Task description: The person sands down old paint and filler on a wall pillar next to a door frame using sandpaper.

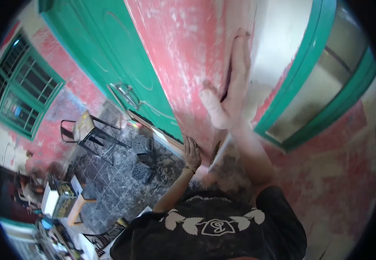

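Note:
My right hand [230,89] is raised and pressed flat against a worn red and white plaster wall [188,52], fingers together pointing up and thumb spread to the left. It holds nothing. Lower down, my left hand [192,151], with a thin band at the wrist, rests with spread fingers on the same wall near the edge of the green door [123,65]. A thin pale strip [220,151] runs slantwise between my two arms; I cannot tell what it is. My black shirt with a white leaf print fills the bottom of the view.
A green window frame [309,73] stands just right of my right hand. On the dark tiled floor are a metal stool [86,130], two black crates [142,158], a wooden bench [77,208] and clutter at the lower left. A barred green window [21,86] is far left.

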Motion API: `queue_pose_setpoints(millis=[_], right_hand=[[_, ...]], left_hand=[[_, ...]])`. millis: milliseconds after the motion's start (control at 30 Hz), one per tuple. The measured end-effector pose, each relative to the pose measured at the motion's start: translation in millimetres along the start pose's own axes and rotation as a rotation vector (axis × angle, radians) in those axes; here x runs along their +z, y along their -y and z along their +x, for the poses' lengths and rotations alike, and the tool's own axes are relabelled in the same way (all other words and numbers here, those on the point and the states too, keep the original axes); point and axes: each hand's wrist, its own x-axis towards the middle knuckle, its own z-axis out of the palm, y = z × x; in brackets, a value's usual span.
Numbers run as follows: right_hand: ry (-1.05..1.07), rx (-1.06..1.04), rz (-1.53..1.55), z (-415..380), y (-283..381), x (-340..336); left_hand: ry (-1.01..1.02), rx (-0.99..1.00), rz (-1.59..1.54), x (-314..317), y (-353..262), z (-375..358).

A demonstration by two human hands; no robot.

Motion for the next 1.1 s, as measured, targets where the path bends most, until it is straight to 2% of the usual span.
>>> queue_pose_setpoints(millis=[33, 133, 200, 267, 300, 400, 433, 467, 533, 600, 633, 733, 767, 900, 933, 1000, 1067, 1100], right_hand=[[0.013, 0.042, -0.043, -11, 3, 0], [0.033, 0.252, -0.045, -67, 12, -2], [-0.032, 0.487, -0.13, -123, 35, 6], [-0.09, 0.676, -0.182, -204, 51, 20], [-0.097, 0.77, -0.222, -251, 58, 27], [0.08, 1.061, -0.454, -377, 93, 31], [0.178, 1.149, -0.565, -411, 108, 29], [0.274, 1.233, -0.67, -428, 123, 26], [0.193, 1.365, -0.812, -435, 152, 28], [0.043, 1.373, -0.929, -420, 170, 29], [0.033, 1.437, -0.875, -397, 179, 29], [-0.065, 1.645, -0.326, -343, 195, 36], [0.002, 1.601, -0.215, -340, 197, 38], [0.04, 1.638, 0.262, -332, 196, 55], [-0.068, 1.687, 0.369, -344, 194, 55], [-0.199, 1.657, 0.163, -358, 195, 53], [-0.357, 1.695, -0.032, -353, 202, 42], [-0.424, 1.628, -0.175, -382, 201, 31]], left_hand=[[0.097, -0.06, -0.025, -10, 8, -9], [0.301, -0.07, -0.152, -47, 33, -10], [0.368, -0.112, -0.222, -64, 54, 2], [0.487, -0.098, -0.208, -80, 86, 26], [0.41, 0.027, -0.244, -81, 100, 36], [0.47, -0.123, -0.534, -100, 111, 54], [0.496, -0.16, -0.545, -107, 111, 56], [0.609, -0.169, -0.538, -114, 112, 59], [0.818, -0.18, -0.505, -127, 119, 66], [0.846, -0.12, -0.531, -133, 118, 67], [0.862, -0.102, -0.539, -137, 117, 63], [1.013, -0.12, -0.617, -145, 108, 61], [1.022, -0.093, -0.693, -137, 115, 51], [1.235, -0.268, -0.823, -145, 86, 65], [1.192, -0.208, -0.805, -145, 80, 70], [1.104, -0.075, -0.779, -141, 63, 80], [0.791, 0.223, -0.565, -141, 35, 95], [0.627, 0.368, -0.467, -147, 18, 101]])
